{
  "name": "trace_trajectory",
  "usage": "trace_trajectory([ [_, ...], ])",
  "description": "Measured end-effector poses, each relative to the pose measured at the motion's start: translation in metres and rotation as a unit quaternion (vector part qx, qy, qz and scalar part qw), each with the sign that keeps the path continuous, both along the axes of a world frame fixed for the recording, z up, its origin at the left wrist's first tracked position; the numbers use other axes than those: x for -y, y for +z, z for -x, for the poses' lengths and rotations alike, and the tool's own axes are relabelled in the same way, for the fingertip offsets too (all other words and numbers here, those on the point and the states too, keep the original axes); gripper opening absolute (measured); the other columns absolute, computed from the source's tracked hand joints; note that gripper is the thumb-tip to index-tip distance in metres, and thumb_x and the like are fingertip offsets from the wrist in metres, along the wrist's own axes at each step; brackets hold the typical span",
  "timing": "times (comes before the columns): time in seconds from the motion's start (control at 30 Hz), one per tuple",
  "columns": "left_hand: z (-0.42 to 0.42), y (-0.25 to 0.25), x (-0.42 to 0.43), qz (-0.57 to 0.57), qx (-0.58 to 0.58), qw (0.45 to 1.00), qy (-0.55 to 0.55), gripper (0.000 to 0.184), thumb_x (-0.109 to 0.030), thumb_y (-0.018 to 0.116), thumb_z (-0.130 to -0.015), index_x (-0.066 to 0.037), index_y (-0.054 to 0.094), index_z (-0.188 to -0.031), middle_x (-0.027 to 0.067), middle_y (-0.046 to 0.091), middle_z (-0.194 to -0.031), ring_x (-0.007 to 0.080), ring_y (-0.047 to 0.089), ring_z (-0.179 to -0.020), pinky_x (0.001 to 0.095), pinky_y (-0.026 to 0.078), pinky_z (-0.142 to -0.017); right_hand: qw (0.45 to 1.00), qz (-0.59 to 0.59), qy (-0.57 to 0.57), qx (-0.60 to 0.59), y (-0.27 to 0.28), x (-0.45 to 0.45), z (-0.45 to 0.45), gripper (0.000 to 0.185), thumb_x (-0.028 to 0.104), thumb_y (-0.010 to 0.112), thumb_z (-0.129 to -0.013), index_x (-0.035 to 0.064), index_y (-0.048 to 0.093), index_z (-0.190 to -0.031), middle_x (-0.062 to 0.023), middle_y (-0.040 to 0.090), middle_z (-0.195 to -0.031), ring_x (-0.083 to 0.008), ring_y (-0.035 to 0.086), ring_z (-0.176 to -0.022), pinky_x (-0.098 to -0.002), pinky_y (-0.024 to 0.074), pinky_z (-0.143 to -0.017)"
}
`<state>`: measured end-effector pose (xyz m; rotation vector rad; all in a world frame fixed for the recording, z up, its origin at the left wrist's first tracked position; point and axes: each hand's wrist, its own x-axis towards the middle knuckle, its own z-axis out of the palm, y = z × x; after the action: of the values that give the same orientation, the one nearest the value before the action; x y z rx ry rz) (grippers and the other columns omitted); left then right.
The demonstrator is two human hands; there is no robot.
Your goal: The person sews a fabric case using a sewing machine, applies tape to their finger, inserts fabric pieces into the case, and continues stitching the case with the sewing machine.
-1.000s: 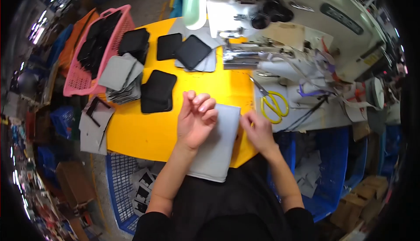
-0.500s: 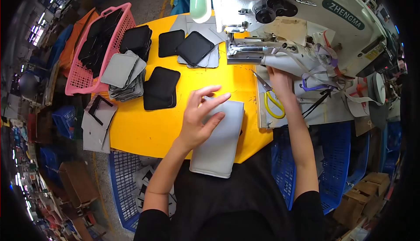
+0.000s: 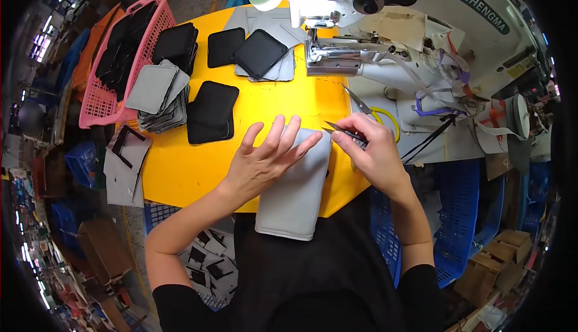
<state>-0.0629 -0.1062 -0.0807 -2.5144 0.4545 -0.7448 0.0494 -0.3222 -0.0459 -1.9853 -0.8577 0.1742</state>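
A folded light grey fabric piece [image 3: 293, 193] lies at the front edge of the yellow table [image 3: 180, 178]. Over its upper part is my left hand [image 3: 268, 154], fingers spread, holding nothing. At the piece's upper right corner, my right hand [image 3: 376, 151] is closed on a small dark pointed tool [image 3: 344, 132], which looks like snips or tweezers. Behind that hand lie yellow-handled scissors [image 3: 388, 117], partly hidden. Black square pads [image 3: 212, 112] rest to the left of the hands, and more black pads [image 3: 261, 53] overlap grey pieces farther back.
A sewing machine [image 3: 421, 49] spans the back right. At the left stand a pink basket [image 3: 150, 37] of black pieces and a stack of grey pads [image 3: 158, 94]. Blue crates [image 3: 460, 229] are below the table, and a strap roll [image 3: 515, 124] hangs at the right.
My right hand went to the area beneath the machine arm, then came back to the grey piece with the dark pointed tool. My left hand has turned palm down with fingers spread.
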Motion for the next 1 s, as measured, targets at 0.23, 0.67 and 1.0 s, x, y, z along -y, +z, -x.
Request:
trace_trajectory([
  [0.23,-0.002,0.006,0.005,-0.079,0.006,0.997,-0.002,0.055,-0.025,0.055,-0.09,-0.037,0.048,-0.143,0.0003,0.048,-0.134,0.0159,0.042,-0.128,0.0453,0.025,-0.11,0.999,0.052,0.008,0.007,0.002,0.0,0.005,0.018,0.014,0.069,-0.088,-0.0029,0.063,-0.089,-0.0145,0.065,-0.082,-0.0272,0.063,-0.073,-0.0347,0.048,-0.066],
  [0.67,-0.008,0.008,0.011,-0.136,0.011,0.99,-0.032,0.048,-0.032,0.055,-0.092,-0.034,0.051,-0.14,-0.001,0.049,-0.133,0.0146,0.042,-0.125,0.0454,0.023,-0.112,0.996,0.091,0.015,0.016,-0.005,0.003,0.005,0.017,0.015,0.067,-0.087,-0.0019,0.064,-0.087,-0.0162,0.066,-0.08,-0.032,0.064,-0.072,-0.0382,0.0488,-0.065],
  [1.0,-0.009,0.006,0.013,-0.146,0.017,0.988,-0.035,0.047,-0.032,0.054,-0.091,-0.033,0.053,-0.138,-0.0016,0.049,-0.132,0.0144,0.042,-0.125,0.0458,0.022,-0.112,0.993,0.114,0.003,0.007,-0.001,0.0,0.007,0.018,0.016,0.067,-0.087,-0.0015,0.062,-0.085,-0.0174,0.067,-0.081,-0.0343,0.065,-0.074,-0.0406,0.0494,-0.065],
])
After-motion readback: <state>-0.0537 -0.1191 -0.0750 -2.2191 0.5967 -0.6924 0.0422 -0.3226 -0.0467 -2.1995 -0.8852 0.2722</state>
